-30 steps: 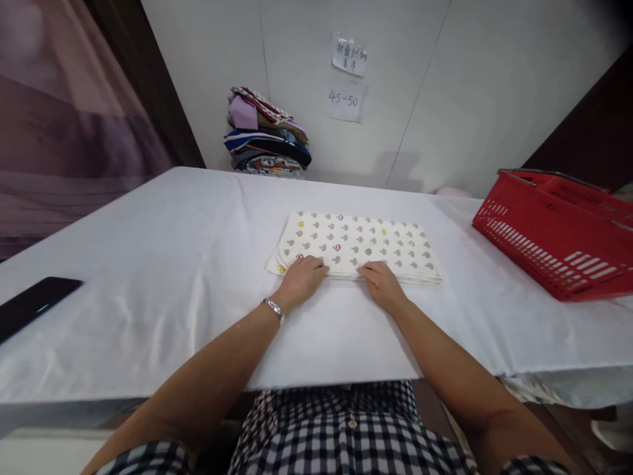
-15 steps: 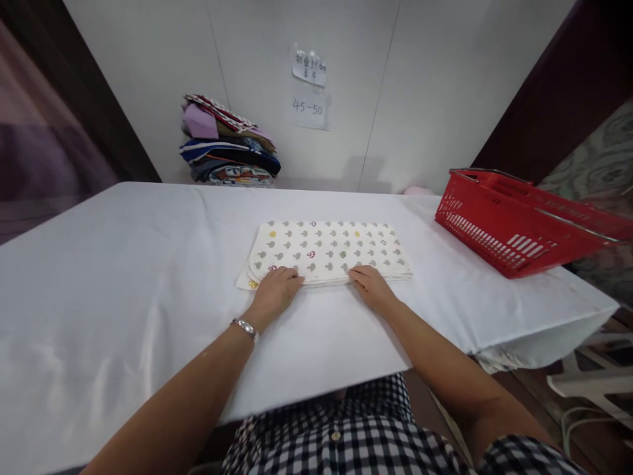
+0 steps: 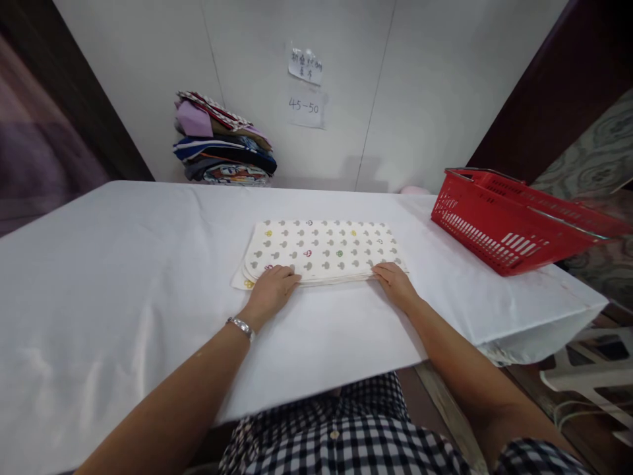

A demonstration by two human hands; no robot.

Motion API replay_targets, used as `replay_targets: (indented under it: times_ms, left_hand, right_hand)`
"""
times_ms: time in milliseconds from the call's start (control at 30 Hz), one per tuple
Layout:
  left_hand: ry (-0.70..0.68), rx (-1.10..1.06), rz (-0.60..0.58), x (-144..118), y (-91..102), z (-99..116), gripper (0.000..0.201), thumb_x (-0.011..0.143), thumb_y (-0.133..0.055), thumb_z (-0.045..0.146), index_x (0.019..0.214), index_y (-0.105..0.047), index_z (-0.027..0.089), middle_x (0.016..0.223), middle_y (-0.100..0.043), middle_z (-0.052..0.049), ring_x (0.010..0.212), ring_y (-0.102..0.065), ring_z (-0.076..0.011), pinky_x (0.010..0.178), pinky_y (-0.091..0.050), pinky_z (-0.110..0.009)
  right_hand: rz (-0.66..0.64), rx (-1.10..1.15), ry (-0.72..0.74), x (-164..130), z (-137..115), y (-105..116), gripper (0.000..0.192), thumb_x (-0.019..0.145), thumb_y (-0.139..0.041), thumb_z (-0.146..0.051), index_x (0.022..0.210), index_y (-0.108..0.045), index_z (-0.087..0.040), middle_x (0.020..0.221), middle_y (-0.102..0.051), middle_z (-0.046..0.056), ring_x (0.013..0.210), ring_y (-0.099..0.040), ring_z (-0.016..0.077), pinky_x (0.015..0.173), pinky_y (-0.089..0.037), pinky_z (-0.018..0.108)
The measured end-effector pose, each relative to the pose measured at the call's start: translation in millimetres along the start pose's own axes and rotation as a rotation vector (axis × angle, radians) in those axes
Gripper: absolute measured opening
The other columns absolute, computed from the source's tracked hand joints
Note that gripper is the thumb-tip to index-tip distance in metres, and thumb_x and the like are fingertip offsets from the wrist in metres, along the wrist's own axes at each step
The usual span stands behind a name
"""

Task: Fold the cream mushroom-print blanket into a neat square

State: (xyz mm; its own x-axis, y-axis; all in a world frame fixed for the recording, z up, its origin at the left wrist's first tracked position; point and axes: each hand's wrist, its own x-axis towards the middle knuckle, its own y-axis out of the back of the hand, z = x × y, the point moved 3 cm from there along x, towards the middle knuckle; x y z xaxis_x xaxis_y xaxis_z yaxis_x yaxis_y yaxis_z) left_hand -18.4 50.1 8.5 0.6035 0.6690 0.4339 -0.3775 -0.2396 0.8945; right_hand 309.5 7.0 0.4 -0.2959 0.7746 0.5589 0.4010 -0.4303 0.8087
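Beneath the fingertips of the person's left hand and right hand lies the near edge of a folded white cloth, printed with grey mushrooms and a few red, yellow and green ones. Its layers spread flat away from the fingers across a white-covered table. The left fingers lie close together over the cloth's near left corner, where the lower layers peep out; the right fingers, also together, touch the same edge near its right end. Whether either hand pinches the fabric cannot be told. Just behind the left fingers, a silver bracelet circles the wrist. Well beyond the left fingers, a pile of folded fabrics rises at the table's far edge; to the right of the right fingers, well apart, sits a red basket.
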Motion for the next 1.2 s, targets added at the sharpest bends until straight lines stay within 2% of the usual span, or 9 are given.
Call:
replay_targets:
  times_ms: [167, 333, 467, 600, 700, 900, 1100, 1200]
  left_hand:
    - [0.009, 0.014, 0.003, 0.2, -0.8, -0.4, 0.026, 0.093, -0.041, 0.026, 0.096, -0.066, 0.021, 0.093, -0.064, -0.006, 0.088, -0.056, -0.0215, 0.076, -0.044, -0.036]
    - [0.008, 0.007, 0.022, 0.2, -1.1, -0.5, 0.027, 0.093, -0.041, 0.029, 0.093, -0.067, 0.021, 0.093, -0.065, -0.006, 0.089, -0.056, -0.0221, 0.078, -0.045, -0.038]
    - [0.008, 0.0, 0.033, 0.3, -1.9, -1.7, 0.028, 0.093, -0.04, 0.03, 0.092, -0.067, 0.022, 0.093, -0.065, -0.007, 0.088, -0.057, -0.0218, 0.078, -0.045, -0.038]
    - [0.012, -0.016, 0.033, 0.2, -3.1, -3.1, 0.028, 0.093, -0.041, 0.029, 0.094, -0.067, 0.022, 0.092, -0.065, -0.006, 0.088, -0.058, -0.0215, 0.079, -0.046, -0.039]
    - [0.015, -0.024, 0.034, 0.0, -3.5, -3.6, 0.027, 0.093, -0.041, 0.029, 0.095, -0.067, 0.021, 0.094, -0.065, -0.006, 0.089, -0.057, -0.0217, 0.08, -0.045, -0.039]
    - [0.02, -0.041, 0.028, 0.3, -1.5, -2.9, 0.026, 0.093, -0.042, 0.03, 0.095, -0.067, 0.022, 0.093, -0.065, -0.006, 0.089, -0.057, -0.0217, 0.08, -0.045, -0.039]
    - [0.031, -0.058, 0.035, 0.4, -2.3, -3.2, 0.027, 0.092, -0.042, 0.03, 0.095, -0.068, 0.023, 0.093, -0.065, -0.006, 0.089, -0.057, -0.022, 0.08, -0.046, -0.04]
    - [0.027, -0.053, 0.023, -0.1, -2.4, -2.6, 0.027, 0.093, -0.041, 0.03, 0.095, -0.067, 0.023, 0.094, -0.065, -0.006, 0.089, -0.057, -0.0216, 0.08, -0.045, -0.039]
  right_hand:
    - [-0.035, -0.008, 0.02, -1.5, 2.6, -1.1, 0.026, 0.093, -0.043, -0.026, 0.103, -0.067, -0.021, 0.099, -0.067, 0.009, 0.091, -0.058, 0.0225, 0.08, -0.049, 0.042]
    - [-0.054, -0.003, 0.012, -3.2, 6.2, -3.4, 0.026, 0.092, -0.044, -0.025, 0.108, -0.065, -0.022, 0.104, -0.065, 0.009, 0.095, -0.058, 0.0232, 0.084, -0.049, 0.043]
    - [-0.049, 0.072, -0.047, -4.4, 4.6, 0.7, 0.027, 0.089, -0.05, -0.03, 0.112, -0.064, -0.024, 0.108, -0.063, 0.009, 0.1, -0.057, 0.0235, 0.086, -0.05, 0.043]
    - [-0.048, 0.162, -0.144, -2.3, 5.7, 4.8, 0.024, 0.09, -0.049, -0.029, 0.106, -0.067, -0.025, 0.106, -0.064, 0.006, 0.099, -0.058, 0.0209, 0.085, -0.051, 0.04]
    - [-0.119, 0.145, -0.146, 4.7, 8.5, 4.7, 0.023, 0.089, -0.048, -0.025, 0.099, -0.069, -0.024, 0.101, -0.065, 0.005, 0.096, -0.058, 0.0202, 0.084, -0.051, 0.039]
    - [-0.235, 0.058, -0.062, 18.8, 11.7, 1.4, 0.024, 0.089, -0.048, -0.024, 0.094, -0.071, -0.024, 0.094, -0.066, 0.005, 0.089, -0.059, 0.0202, 0.076, -0.051, 0.036]
    - [-0.039, 0.038, -0.01, 7.7, 7.1, 5.6, 0.028, 0.093, -0.042, -0.026, 0.097, -0.069, -0.023, 0.094, -0.066, 0.006, 0.089, -0.058, 0.0203, 0.076, -0.05, 0.037]
    - [-0.039, 0.046, 0.04, 0.5, 5.1, 5.6, 0.026, 0.093, -0.044, -0.027, 0.097, -0.069, -0.023, 0.093, -0.066, 0.007, 0.087, -0.057, 0.0204, 0.076, -0.051, 0.038]
